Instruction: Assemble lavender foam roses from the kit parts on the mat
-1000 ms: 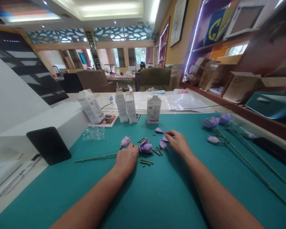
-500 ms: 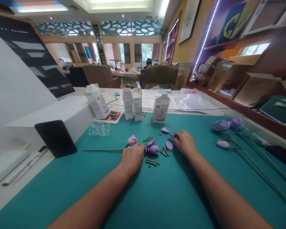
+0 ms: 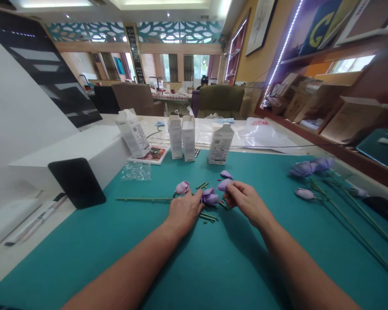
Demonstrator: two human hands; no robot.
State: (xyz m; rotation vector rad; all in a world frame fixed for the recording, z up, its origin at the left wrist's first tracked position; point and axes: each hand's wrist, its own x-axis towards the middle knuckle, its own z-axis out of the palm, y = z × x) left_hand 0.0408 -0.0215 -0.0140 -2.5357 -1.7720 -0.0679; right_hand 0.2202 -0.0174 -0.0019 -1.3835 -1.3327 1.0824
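Between the fingers of my right hand [image 3: 245,201] a loose purple petal [image 3: 224,185] is pinched, held up just right of a purple flower head [image 3: 210,197]. My left hand [image 3: 185,209] lies over the flower's stem [image 3: 144,199], closed at the base of the bloom. Just behind its fingers is a pale pink-purple bud [image 3: 183,187]. Another loose petal [image 3: 226,174] rests on the mat beyond my right hand. Short green stem pieces [image 3: 208,216] lie scattered around the flower, with small red bits among them.
Several white cartons stand at the back, one here [image 3: 220,144]. A crinkled clear wrapper [image 3: 136,171] and a black tablet-like panel [image 3: 76,183] are at left. Long-stemmed purple flowers [image 3: 302,168] lie at right on the green mat [image 3: 194,267].
My right hand has picked up a petal from the mat and moved left, toward the flower head. The left hand stays at the stem, its fingers shifted slightly.
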